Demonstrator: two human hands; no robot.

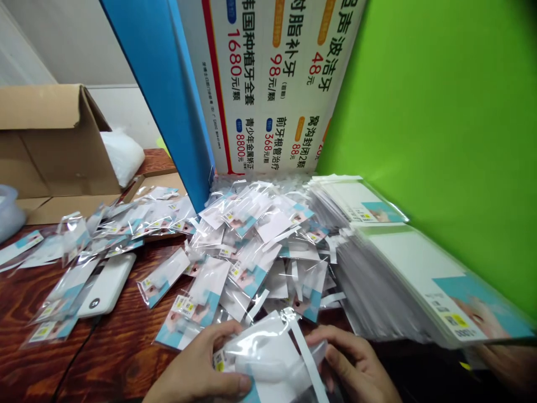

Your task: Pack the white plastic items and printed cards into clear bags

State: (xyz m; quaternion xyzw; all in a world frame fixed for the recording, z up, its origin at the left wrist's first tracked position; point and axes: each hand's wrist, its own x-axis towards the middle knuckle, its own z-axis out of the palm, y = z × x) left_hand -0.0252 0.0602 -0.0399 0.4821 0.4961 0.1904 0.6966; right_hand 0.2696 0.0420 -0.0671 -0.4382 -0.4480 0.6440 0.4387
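Observation:
My left hand (201,372) and my right hand (356,366) are at the bottom edge, both closed on one clear plastic packet (272,355) with a white card inside and a loose white sealing strip (308,358). The left thumb lies across the packet's lower left corner; the right fingers grip its right side. Just beyond them a loose heap of the same small packets (251,246) with white and teal cards covers the wooden table (117,352).
Tall neat stacks of packets (403,274) line the right along a green wall (440,112). A white power bank (111,282) lies left among scattered packets. An open cardboard box (50,140) stands far left, a printed poster board (268,84) behind the heap.

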